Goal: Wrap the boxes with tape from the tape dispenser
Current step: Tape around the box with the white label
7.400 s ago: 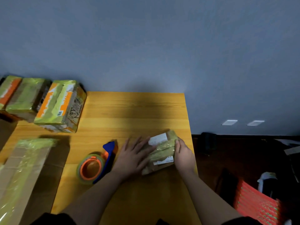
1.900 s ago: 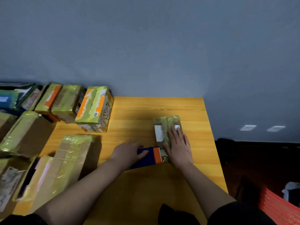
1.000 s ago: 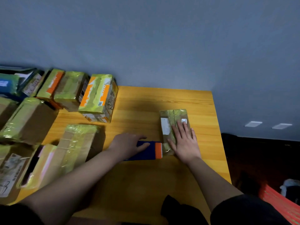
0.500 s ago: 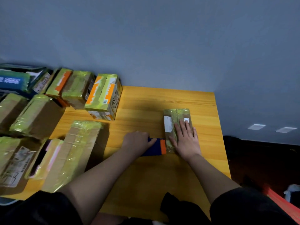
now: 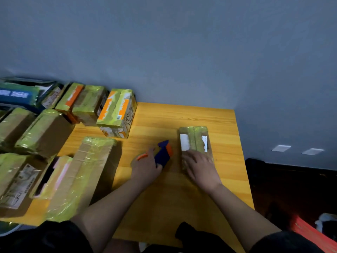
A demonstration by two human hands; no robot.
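A small cardboard box [image 5: 194, 139] with white labels and a strip of greenish tape lies lengthwise on the right part of the wooden table [image 5: 164, 198]. My right hand [image 5: 198, 167] rests on its near end, fingers spread over the top. My left hand [image 5: 145, 167] grips the blue and orange tape dispenser [image 5: 164, 152], tilted up off the table a little to the left of the box. The tape roll is mostly hidden under my hand.
Several boxes wrapped in greenish tape crowd the left side: an orange-printed box [image 5: 116, 114] at the back, a long flat box [image 5: 82, 172] in front, more beyond. The table's right edge drops to a dark floor with a red crate [image 5: 310, 232].
My left hand has pulled the dispenser away from the box's near end and tipped it up to the left. My right hand has slid toward the box's near end.
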